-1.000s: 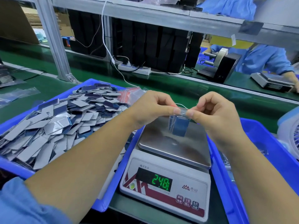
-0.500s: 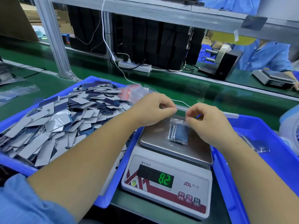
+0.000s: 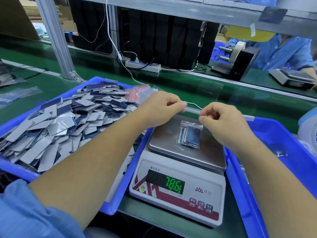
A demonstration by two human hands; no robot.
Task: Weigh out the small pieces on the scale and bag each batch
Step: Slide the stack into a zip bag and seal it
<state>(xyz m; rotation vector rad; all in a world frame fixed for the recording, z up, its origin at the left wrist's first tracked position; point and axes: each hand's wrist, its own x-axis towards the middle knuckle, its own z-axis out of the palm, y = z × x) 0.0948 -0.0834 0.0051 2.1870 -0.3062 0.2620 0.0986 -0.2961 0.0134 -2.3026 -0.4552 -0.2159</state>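
heaped blue tray [image 3: 109, 206] crowds the scale's [image 3: 178, 194] left.

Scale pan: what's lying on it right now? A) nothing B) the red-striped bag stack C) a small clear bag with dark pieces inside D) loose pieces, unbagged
C: a small clear bag holding dark blue pieces lies on the steel pan of the scale.
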